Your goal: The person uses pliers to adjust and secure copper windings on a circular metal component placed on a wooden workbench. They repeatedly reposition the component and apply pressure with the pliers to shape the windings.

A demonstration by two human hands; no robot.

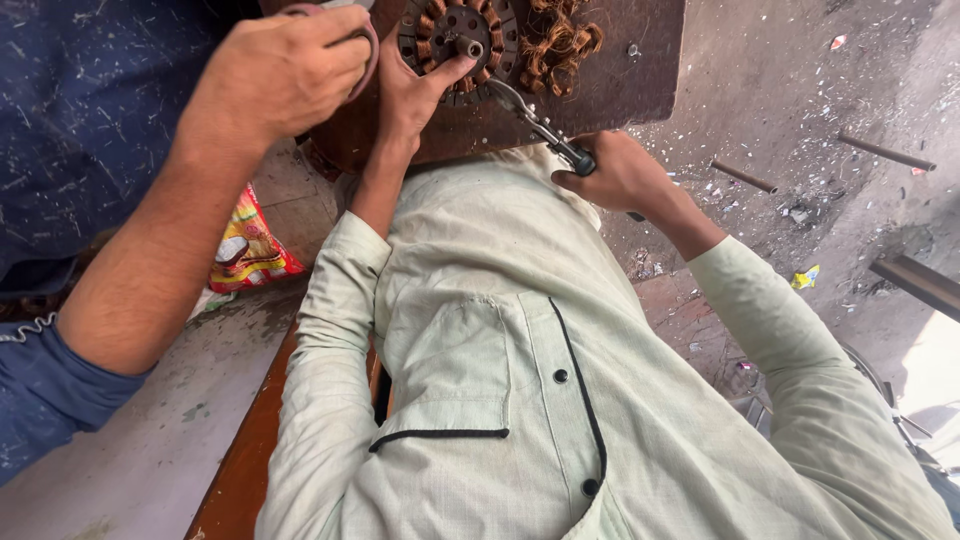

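Head view, left hand (415, 95) pressing round motor stator (458, 45), right hand (620, 178) gripping pliers (540, 128), red-yellow packet (248, 248) at left.

Your left hand (415, 95) rests on the wound stator (460, 45) at top centre; your right hand (620, 178) sits right of it, on the hand tool (540, 125); another person's hand (275, 75) is upper left; a packet (250, 250) lies below it.

Both arms in pale green long sleeves reach forward from the chest, bare left hand (412, 92) raised with wrist bent back, palm flat, thumb stretched right, bare right hand (622, 177) lower, clenched in a tight fist, knuckles up.
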